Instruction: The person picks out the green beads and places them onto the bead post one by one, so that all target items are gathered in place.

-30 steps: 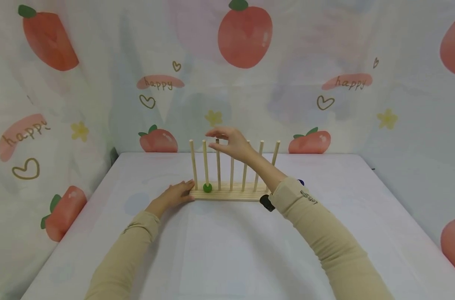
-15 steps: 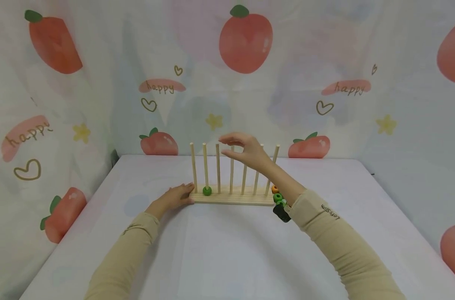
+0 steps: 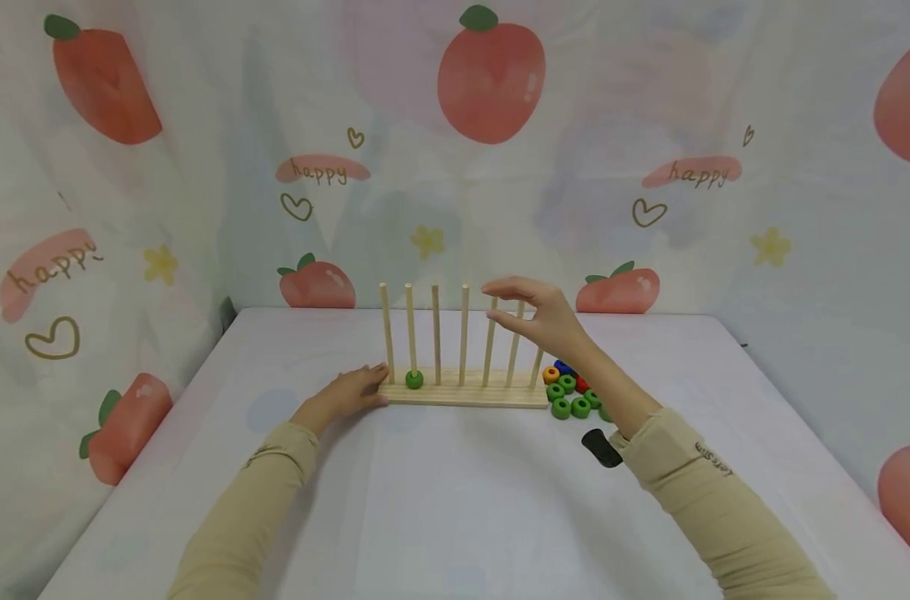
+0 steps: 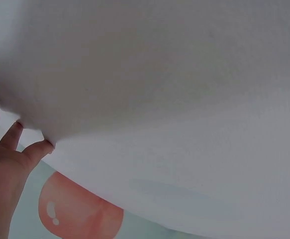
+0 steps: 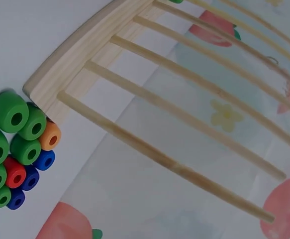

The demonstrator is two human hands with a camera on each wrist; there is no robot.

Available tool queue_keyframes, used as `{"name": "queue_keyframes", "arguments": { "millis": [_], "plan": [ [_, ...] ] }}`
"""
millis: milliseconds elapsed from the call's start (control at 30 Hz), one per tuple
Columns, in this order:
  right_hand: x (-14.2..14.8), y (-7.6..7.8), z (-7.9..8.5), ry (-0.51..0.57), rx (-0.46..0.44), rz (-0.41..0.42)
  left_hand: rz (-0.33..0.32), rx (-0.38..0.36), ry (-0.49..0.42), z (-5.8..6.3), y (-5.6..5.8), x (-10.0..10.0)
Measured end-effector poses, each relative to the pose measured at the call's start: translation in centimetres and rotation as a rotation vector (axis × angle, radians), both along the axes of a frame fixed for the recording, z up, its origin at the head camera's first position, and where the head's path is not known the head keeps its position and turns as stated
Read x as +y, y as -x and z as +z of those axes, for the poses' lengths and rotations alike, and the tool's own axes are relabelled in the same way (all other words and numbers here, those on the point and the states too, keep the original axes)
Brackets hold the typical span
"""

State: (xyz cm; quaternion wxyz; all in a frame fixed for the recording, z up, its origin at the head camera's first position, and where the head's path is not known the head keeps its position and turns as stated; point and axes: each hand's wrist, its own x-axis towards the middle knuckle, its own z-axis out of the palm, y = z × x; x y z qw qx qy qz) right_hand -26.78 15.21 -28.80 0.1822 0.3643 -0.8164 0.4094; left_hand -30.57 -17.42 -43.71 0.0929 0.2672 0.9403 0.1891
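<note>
We find the right hand point(image 3: 541, 318) empty, thumb and fingers apart near the fifth peg point(image 3: 489, 350); the left hand point(image 3: 347, 391) touches the rack point(image 3: 462, 393) at its left end, fingers spread. One green bead point(image 3: 414, 380) sits on the second peg point(image 3: 412, 333); we judge the loose beads point(image 3: 567, 385), beside the rack's right end, outstanding. Backdrop point(image 3: 455, 200) reads "happy"; right-cuff lettering point(image 3: 713, 460) unclear.

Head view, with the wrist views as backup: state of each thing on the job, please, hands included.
Wooden peg rack: standing, one bead on it.
Pegs: seven, all standing; six bare.
Threaded green bead: low on the second peg from the left in the head view.
Loose beads: unthreaded, clustered by the rack's right end.
Left hand: touching the rack's left end.
Right hand: in the air by the right-side pegs, holding nothing.
</note>
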Motion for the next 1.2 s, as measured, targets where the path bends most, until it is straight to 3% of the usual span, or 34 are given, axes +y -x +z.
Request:
{"name": "queue_keyframes", "arguments": {
  "millis": [533,933,1200],
  "plan": [
    [5.6,-1.3,-2.1,0.058,0.042,-0.112,-0.004,-0.001,-0.019,-0.1,0.1,0.1],
    [9.2,-2.3,-4.2,-0.006,0.006,-0.196,0.009,0.013,-0.02,0.0,0.1,0.0],
    [11.6,-3.0,-5.9,-0.03,-0.016,-0.233,0.003,-0.019,-0.025,-0.1,0.4,0.0]
  ]
}}
